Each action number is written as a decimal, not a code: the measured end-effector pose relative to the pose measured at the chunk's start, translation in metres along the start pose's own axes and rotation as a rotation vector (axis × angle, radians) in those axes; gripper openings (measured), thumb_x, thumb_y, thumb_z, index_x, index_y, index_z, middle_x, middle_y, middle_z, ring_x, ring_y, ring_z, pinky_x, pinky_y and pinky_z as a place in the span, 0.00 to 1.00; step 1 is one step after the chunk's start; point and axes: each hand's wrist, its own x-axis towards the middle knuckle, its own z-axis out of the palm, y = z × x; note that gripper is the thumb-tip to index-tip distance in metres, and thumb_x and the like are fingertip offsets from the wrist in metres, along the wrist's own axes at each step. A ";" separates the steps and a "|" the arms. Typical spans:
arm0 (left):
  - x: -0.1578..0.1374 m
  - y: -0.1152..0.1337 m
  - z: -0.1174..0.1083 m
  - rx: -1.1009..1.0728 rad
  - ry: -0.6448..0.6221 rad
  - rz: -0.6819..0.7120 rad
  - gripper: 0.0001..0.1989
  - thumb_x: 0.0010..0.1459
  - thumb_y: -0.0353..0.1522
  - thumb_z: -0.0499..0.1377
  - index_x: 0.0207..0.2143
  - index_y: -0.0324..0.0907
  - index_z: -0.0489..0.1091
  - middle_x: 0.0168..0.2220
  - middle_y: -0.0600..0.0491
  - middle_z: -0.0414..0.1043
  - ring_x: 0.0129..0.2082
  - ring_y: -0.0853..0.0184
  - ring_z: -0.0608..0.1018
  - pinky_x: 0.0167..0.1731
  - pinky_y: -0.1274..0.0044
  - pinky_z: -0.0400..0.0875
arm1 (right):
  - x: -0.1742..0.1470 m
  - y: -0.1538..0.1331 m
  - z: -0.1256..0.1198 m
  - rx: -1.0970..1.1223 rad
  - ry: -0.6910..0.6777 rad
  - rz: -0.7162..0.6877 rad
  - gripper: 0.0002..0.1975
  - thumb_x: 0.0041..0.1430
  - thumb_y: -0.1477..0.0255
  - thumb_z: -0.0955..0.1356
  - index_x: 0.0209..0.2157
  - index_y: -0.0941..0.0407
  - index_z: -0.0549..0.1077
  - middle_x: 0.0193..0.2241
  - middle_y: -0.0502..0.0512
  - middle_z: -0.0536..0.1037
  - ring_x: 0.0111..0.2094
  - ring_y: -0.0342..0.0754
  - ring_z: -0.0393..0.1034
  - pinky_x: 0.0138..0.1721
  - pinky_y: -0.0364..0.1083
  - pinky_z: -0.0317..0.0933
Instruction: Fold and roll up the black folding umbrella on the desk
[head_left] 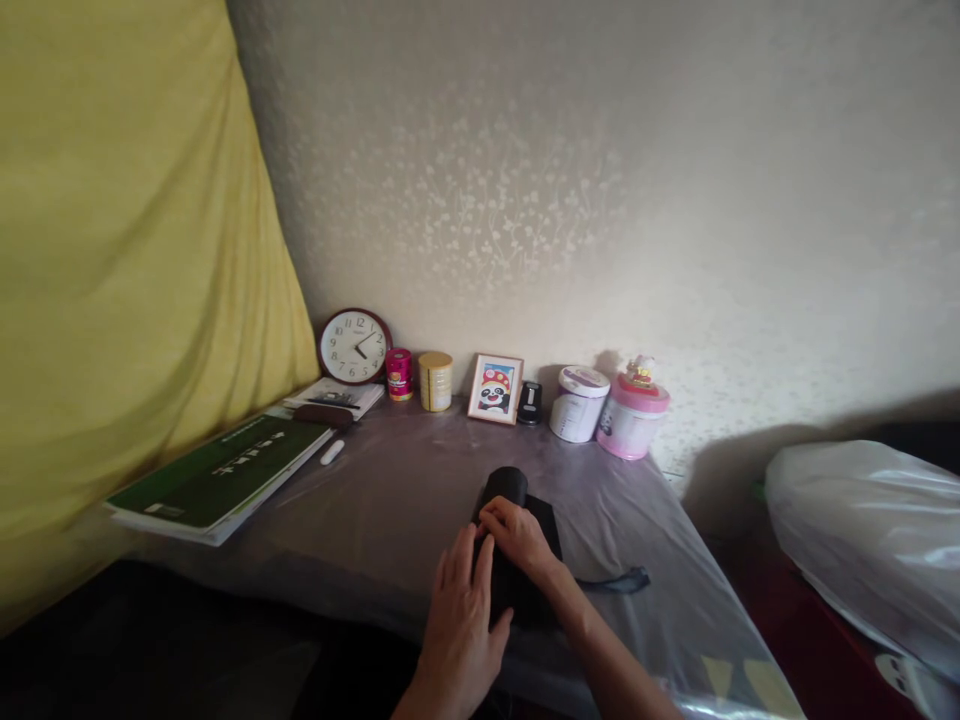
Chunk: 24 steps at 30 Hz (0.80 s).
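A black, partly rolled sheet [510, 484] lies near the front of the table; its material is hard to make out. A flat part of it [546, 518] spreads to the right of the roll. My left hand [459, 605] rests along the roll's left side, fingers stretched out and thumb spread apart. Across the top of the roll, my right hand [517, 535] has its fingers bent and closed over it, close to my left fingertips. A dark strap [619, 581] sticks out to the right from beneath my right forearm. My hands hide the middle of the roll.
A plastic cover lies on the table [360, 510]. Along the wall stand a clock [355, 346], a pink can [399, 375], a yellow-lidded can [436, 382], a framed panda picture [495, 389] and two tubs [579, 405]. Green books [225, 470] lie left; a plastic bag [862, 540] sits right.
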 end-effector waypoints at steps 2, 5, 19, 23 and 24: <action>0.001 -0.001 0.006 -0.028 -0.094 -0.001 0.39 0.47 0.27 0.54 0.61 0.41 0.40 0.64 0.43 0.42 0.62 0.53 0.52 0.58 0.58 0.53 | -0.004 0.000 0.000 0.018 -0.018 -0.023 0.09 0.59 0.71 0.60 0.32 0.52 0.72 0.27 0.47 0.80 0.31 0.43 0.74 0.33 0.40 0.60; -0.001 -0.005 0.016 -0.087 -0.175 -0.038 0.43 0.45 0.23 0.51 0.62 0.39 0.34 0.65 0.43 0.36 0.63 0.57 0.49 0.59 0.62 0.54 | -0.012 0.000 -0.001 -0.008 -0.021 -0.105 0.11 0.61 0.70 0.59 0.34 0.52 0.73 0.29 0.48 0.80 0.33 0.44 0.73 0.35 0.41 0.61; 0.000 -0.004 0.017 -0.122 -0.304 -0.137 0.41 0.45 0.22 0.48 0.63 0.37 0.35 0.65 0.43 0.37 0.64 0.59 0.47 0.60 0.62 0.50 | 0.013 0.036 0.004 -0.209 0.022 -0.407 0.15 0.64 0.72 0.57 0.37 0.51 0.75 0.40 0.49 0.78 0.52 0.47 0.62 0.59 0.55 0.40; 0.001 -0.005 0.014 -0.120 -0.330 -0.165 0.44 0.43 0.21 0.49 0.63 0.38 0.35 0.65 0.44 0.38 0.64 0.59 0.48 0.60 0.64 0.51 | 0.036 0.046 0.002 -0.232 0.026 -0.360 0.16 0.63 0.73 0.57 0.35 0.51 0.76 0.39 0.49 0.79 0.52 0.47 0.62 0.58 0.56 0.39; 0.002 -0.005 0.013 -0.117 -0.331 -0.168 0.44 0.43 0.20 0.48 0.63 0.37 0.35 0.65 0.44 0.39 0.64 0.60 0.48 0.60 0.65 0.51 | 0.041 0.048 0.002 -0.226 0.035 -0.337 0.16 0.63 0.73 0.57 0.34 0.51 0.76 0.39 0.49 0.79 0.52 0.47 0.62 0.58 0.56 0.39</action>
